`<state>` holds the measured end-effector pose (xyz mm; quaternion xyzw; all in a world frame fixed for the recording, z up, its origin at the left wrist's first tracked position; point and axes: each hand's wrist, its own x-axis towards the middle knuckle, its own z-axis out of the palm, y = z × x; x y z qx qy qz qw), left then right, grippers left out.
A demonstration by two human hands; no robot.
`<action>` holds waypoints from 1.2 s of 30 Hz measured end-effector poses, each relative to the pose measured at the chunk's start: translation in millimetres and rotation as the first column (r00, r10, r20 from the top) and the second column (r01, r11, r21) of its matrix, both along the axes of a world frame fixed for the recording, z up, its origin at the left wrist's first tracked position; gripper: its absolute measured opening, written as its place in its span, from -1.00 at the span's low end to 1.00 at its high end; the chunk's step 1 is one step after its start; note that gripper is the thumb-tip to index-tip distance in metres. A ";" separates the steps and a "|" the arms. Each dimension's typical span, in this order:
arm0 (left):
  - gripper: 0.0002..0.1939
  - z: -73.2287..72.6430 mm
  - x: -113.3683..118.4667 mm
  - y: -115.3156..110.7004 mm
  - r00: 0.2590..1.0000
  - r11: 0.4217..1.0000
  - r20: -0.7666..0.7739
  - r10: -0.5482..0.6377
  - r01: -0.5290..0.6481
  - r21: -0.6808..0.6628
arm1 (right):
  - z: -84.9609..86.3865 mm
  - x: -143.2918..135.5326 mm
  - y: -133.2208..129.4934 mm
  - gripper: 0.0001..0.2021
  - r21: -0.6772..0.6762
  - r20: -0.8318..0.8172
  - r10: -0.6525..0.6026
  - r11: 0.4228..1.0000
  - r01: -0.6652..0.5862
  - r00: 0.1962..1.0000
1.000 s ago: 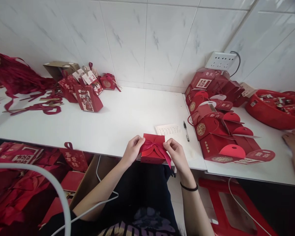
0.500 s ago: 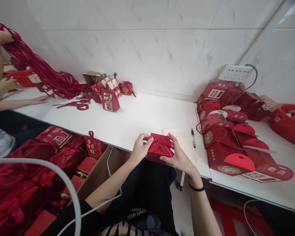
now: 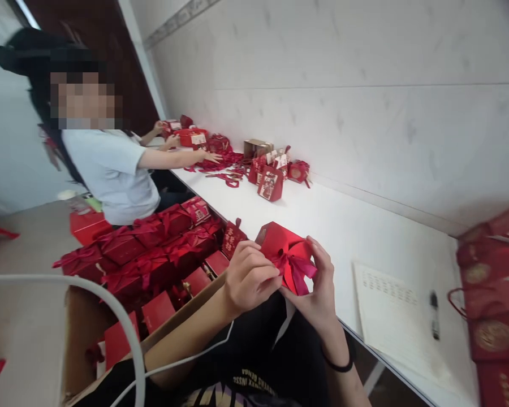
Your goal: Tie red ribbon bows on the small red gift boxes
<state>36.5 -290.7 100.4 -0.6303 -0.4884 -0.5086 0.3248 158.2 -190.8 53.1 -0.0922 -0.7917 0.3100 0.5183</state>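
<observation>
A small red gift box [image 3: 279,235] with a magenta ribbon bow [image 3: 299,272] on it is held up in front of my body, tilted, near the table's front edge. My right hand [image 3: 321,285] wraps round its right side, fingers behind and thumb underneath. My left hand [image 3: 252,277] is closed at the bow's left side, thumb and forefinger pinched on the ribbon; the other fingers are curled. A dark band circles my right wrist.
Left below stands a carton [image 3: 78,333] of ribboned red boxes [image 3: 152,263]. On the white table [image 3: 343,212] lie a notepad [image 3: 385,305], a pen [image 3: 434,316], scissors [image 3: 231,180], small gift bags [image 3: 270,183] and more boxes [image 3: 492,299]. A co-worker [image 3: 110,169] reaches towards loose ribbons.
My view has swung left, bringing the co-worker in. The gift box has been raised and turned in my hands, and my left hand has moved from its side edge to the bow.
</observation>
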 end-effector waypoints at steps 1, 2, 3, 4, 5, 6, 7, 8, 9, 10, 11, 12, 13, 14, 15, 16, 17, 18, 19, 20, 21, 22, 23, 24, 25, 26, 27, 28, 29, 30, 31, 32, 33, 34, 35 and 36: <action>-0.82 4.5 -5.4 -7.8 0.999 0.999 -0.013 0.034 -0.034 0.015 | 3.7 -10.3 -4.4 -0.20 0.009 -0.022 0.031 0.999 -0.030 0.999; -0.82 8.0 -10.9 -15.1 0.998 0.997 -0.022 0.064 -0.063 0.035 | 7.6 -20.5 -8.9 -0.20 0.016 -0.042 0.063 0.998 -0.062 0.997; -0.83 10.7 -16.8 -21.9 0.996 0.995 -0.030 0.086 -0.084 0.058 | 11.5 -30.5 -13.3 -0.20 0.022 -0.061 0.094 0.995 -0.093 0.994; -0.83 12.6 -22.8 -28.2 0.994 0.992 -0.036 0.100 -0.097 0.081 | 15.2 -40.4 -17.5 -0.20 0.028 -0.080 0.121 0.992 -0.119 0.989; -0.83 13.9 -29.0 -34.0 0.993 0.990 -0.042 0.110 -0.106 0.093 | 18.6 -49.9 -21.6 -0.21 0.035 -0.096 0.144 0.989 -0.141 0.985; -0.84 14.8 -35.3 -39.3 0.992 0.988 -0.050 0.117 -0.112 0.102 | 21.4 -59.2 -25.4 -0.21 0.040 -0.108 0.163 0.986 -0.159 0.981; -0.85 15.5 -41.4 -44.2 0.991 0.987 -0.056 0.125 -0.118 0.108 | 23.7 -68.2 -28.8 -0.22 0.048 -0.120 0.177 0.984 -0.172 0.977; -0.87 16.1 -47.4 -48.6 0.989 0.986 -0.060 0.132 -0.125 0.112 | 25.4 -76.9 -31.9 -0.22 0.058 -0.133 0.186 0.982 -0.180 0.974; -0.88 16.7 -53.1 -52.6 0.988 0.984 -0.061 0.140 -0.133 0.117 | 26.6 -85.1 -34.5 -0.22 0.068 -0.144 0.195 0.980 -0.186 0.970; -0.90 17.3 -58.5 -56.2 0.987 0.982 -0.060 0.148 -0.139 0.125 | 27.4 -93.0 -36.7 -0.22 0.078 -0.155 0.204 0.978 -0.194 0.967; -0.90 17.7 -63.6 -59.4 0.986 0.981 -0.059 0.153 -0.145 0.131 | 28.1 -100.4 -38.7 -0.22 0.085 -0.165 0.214 0.976 -0.202 0.963; -0.91 17.9 -68.4 -62.2 0.986 0.980 -0.055 0.157 -0.148 0.136 | 28.8 -107.4 -40.5 -0.21 0.092 -0.172 0.223 0.973 -0.210 0.959; -0.90 17.9 -72.8 -64.7 0.986 0.980 -0.052 0.158 -0.150 0.134 | 29.5 -113.9 -42.1 -0.21 0.097 -0.176 0.228 0.972 -0.214 0.958; -0.89 17.6 -76.8 -67.0 0.986 0.980 -0.048 0.157 -0.150 0.133 | 30.3 -120.0 -43.6 -0.21 0.100 -0.176 0.228 0.972 -0.213 0.958; -0.89 17.2 -80.3 -69.0 0.986 0.979 -0.040 0.159 -0.152 0.135 | 31.2 -125.6 -45.1 -0.22 0.104 -0.177 0.225 0.972 -0.209 0.958; -0.89 16.8 -83.2 -70.9 0.986 0.978 -0.031 0.161 -0.156 0.138 | 32.1 -130.8 -46.6 -0.24 0.106 -0.177 0.218 0.974 -0.202 0.960; -0.90 16.4 -85.6 -72.8 0.986 0.977 -0.019 0.165 -0.161 0.140 | 33.0 -135.4 -48.0 -0.25 0.109 -0.177 0.213 0.975 -0.196 0.961; -0.91 16.2 -87.5 -74.9 0.985 0.975 -0.007 0.173 -0.171 0.141 | 33.7 -139.6 -49.3 -0.27 0.112 -0.177 0.211 0.975 -0.194 0.961; -0.93 16.2 -89.0 -77.0 0.982 0.972 0.008 0.190 -0.189 0.140 | 34.3 -143.3 -50.6 -0.28 0.116 -0.175 0.214 0.974 -0.196 0.961; -0.95 16.4 -90.3 -79.2 0.977 0.968 0.019 0.213 -0.214 0.128 | 34.7 -146.5 -51.7 -0.29 0.120 -0.170 0.218 0.973 -0.200 0.961; -0.97 16.6 -91.4 -81.5 0.972 0.965 0.022 0.236 -0.236 0.112 | 35.0 -149.3 -52.8 -0.30 0.124 -0.162 0.221 0.972 -0.202 0.962; -0.97 16.9 -92.6 -83.7 0.967 0.962 0.016 0.254 -0.255 0.096 | 35.2 -151.7 -53.8 -0.31 0.126 -0.153 0.222 0.971 -0.204 0.963; -0.97 16.9 -93.8 -85.7 0.963 0.959 0.009 0.268 -0.268 0.087 | 35.3 -153.9 -54.7 -0.32 0.127 -0.143 0.223 0.970 -0.205 0.964; -0.96 16.8 -95.0 -87.4 0.961 0.958 0.001 0.276 -0.275 0.081 | 35.5 -155.7 -55.5 -0.33 0.128 -0.133 0.222 0.970 -0.206 0.966; -0.96 16.5 -96.2 -88.8 0.961 0.958 -0.004 0.278 -0.276 0.078 | 35.5 -157.2 -56.2 -0.34 0.128 -0.124 0.222 0.970 -0.206 0.967; -0.96 16.1 -97.2 -89.7 0.961 0.958 -0.008 0.276 -0.275 0.083 | 35.6 -158.5 -56.8 -0.35 0.129 -0.119 0.224 0.970 -0.208 0.967; -0.96 15.7 -98.0 -90.3 0.961 0.958 -0.009 0.275 -0.274 0.086 | 35.6 -159.4 -57.3 -0.35 0.127 -0.117 0.227 0.969 -0.213 0.967; -0.97 15.3 -98.5 -90.5 0.961 0.958 -0.008 0.275 -0.273 0.087 | 35.5 -160.0 -57.6 -0.35 0.124 -0.116 0.232 0.968 -0.218 0.966; -0.98 15.1 -98.5 -90.4 0.962 0.959 -0.009 0.272 -0.270 0.088 | 35.4 -160.1 -57.8 -0.35 0.120 -0.114 0.235 0.968 -0.221 0.965; -0.98 15.1 -98.2 -90.1 0.963 0.959 -0.010 0.270 -0.268 0.090 | 35.2 -159.7 -57.7 -0.35 0.118 -0.110 0.236 0.968 -0.223 0.966; -0.97 15.4 -97.5 -89.5 0.964 0.961 -0.011 0.265 -0.262 0.092 | 34.9 -158.9 -57.4 -0.35 0.117 -0.105 0.235 0.968 -0.222 0.966; -0.96 15.8 -96.6 -88.7 0.966 0.962 -0.012 0.258 -0.256 0.091 | 34.5 -157.6 -56.9 -0.35 0.118 -0.099 0.232 0.968 -0.220 0.968; -0.95 16.3 -95.5 -87.7 0.968 0.965 -0.014 0.251 -0.249 0.086 | 34.2 -155.9 -56.1 -0.35 0.118 -0.091 0.229 0.969 -0.218 0.969; -0.94 17.0 -94.3 -86.5 0.970 0.967 -0.019 0.242 -0.240 0.082 | 33.8 -153.9 -55.1 -0.34 0.117 -0.088 0.226 0.969 -0.216 0.970; -0.94 17.6 -93.2 -85.0 0.973 0.971 -0.026 0.228 -0.226 0.075 | 33.4 -151.6 -53.8 -0.34 0.115 -0.090 0.225 0.970 -0.214 0.970; -0.94 18.1 -92.1 -83.2 0.977 0.975 -0.031 0.213 -0.210 0.076 | 33.1 -149.3 -52.4 -0.34 0.113 -0.094 0.221 0.971 -0.210 0.971</action>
